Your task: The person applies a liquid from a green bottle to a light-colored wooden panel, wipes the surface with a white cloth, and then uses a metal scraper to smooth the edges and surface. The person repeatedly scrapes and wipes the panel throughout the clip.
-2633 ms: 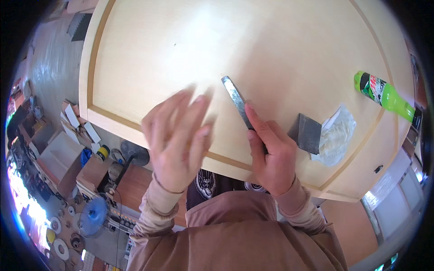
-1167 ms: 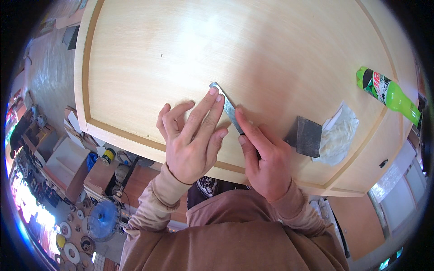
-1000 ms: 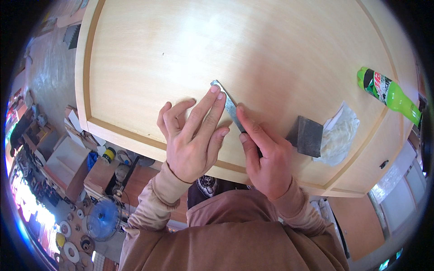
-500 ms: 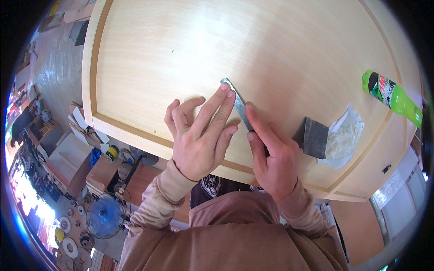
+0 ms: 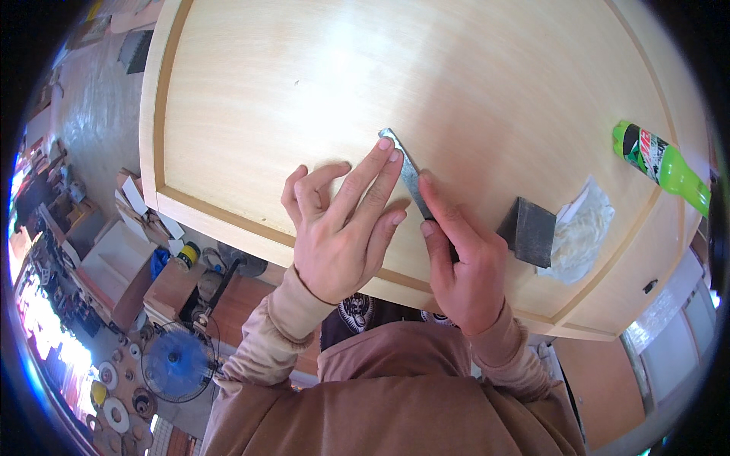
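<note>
My right hand [image 5: 470, 262] grips a flat steel blade tool [image 5: 411, 175] by its dark handle, index finger along the blade, which angles away from me over a pale wooden panel [image 5: 289, 114]. My left hand [image 5: 346, 228] has its index and middle fingertips resting on the blade's far end, its other fingers apart and bent. To the right of my right hand, a folded dark grey sheet [image 5: 532, 232] overlaps a crumpled white paper or cloth [image 5: 578, 235].
A green plastic bottle [image 5: 669, 171] lies at the panel's right. A raised wooden rim [image 5: 149, 114] borders the panel. Below at left are a cluttered floor with boards and boxes [image 5: 114, 258], round discs [image 5: 115, 410] and a blue-bladed fan [image 5: 175, 357].
Since the oldest frame, my left hand has moved right onto the blade's tip. Over the last second the hands and blade look nearly still, the whole view shifting slightly right.
</note>
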Available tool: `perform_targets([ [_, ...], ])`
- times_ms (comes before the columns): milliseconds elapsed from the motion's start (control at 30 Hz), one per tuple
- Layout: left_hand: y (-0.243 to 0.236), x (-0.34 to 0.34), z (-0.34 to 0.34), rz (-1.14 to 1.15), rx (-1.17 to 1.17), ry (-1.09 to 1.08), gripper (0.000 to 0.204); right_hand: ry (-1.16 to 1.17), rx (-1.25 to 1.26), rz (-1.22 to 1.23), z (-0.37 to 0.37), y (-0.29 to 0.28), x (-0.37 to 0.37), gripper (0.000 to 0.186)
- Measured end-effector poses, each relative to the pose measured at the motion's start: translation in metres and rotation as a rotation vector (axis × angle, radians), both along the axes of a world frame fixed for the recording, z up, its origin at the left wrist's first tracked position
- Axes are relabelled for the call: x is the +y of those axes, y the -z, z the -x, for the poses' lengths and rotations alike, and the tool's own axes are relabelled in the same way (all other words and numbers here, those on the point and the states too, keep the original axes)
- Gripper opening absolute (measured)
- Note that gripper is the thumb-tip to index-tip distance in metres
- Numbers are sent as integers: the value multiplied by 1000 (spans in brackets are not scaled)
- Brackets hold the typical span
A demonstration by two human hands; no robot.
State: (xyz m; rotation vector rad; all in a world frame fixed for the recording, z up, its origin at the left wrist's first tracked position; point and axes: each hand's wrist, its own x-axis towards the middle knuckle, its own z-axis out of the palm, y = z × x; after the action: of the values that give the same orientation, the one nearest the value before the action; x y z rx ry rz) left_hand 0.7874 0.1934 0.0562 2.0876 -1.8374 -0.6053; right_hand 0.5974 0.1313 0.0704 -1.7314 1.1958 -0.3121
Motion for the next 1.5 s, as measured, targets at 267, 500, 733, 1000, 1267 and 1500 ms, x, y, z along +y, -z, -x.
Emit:
perform_targets([
  [267,2,0,1,14,-1,-13,56,-23,-6,20,2,0,-2,57],
  [500,4,-1,2,29,-11,-19,57,-13,-34,27,0,-1,-4,58],
  [733,4,0,2,33,-21,-11,56,-6,24,0,-1,-3,-2,55],
  [1000,5,0,0,59,-26,-14,56,-20,-29,24,0,-1,-4,57],
  [1267,4,1,1,52,-26,-19,57,-20,-45,45,-1,5,-4,57],
  [1500,4,0,1,73,-3,-26,58,-27,-5,53,-1,0,-5,53],
])
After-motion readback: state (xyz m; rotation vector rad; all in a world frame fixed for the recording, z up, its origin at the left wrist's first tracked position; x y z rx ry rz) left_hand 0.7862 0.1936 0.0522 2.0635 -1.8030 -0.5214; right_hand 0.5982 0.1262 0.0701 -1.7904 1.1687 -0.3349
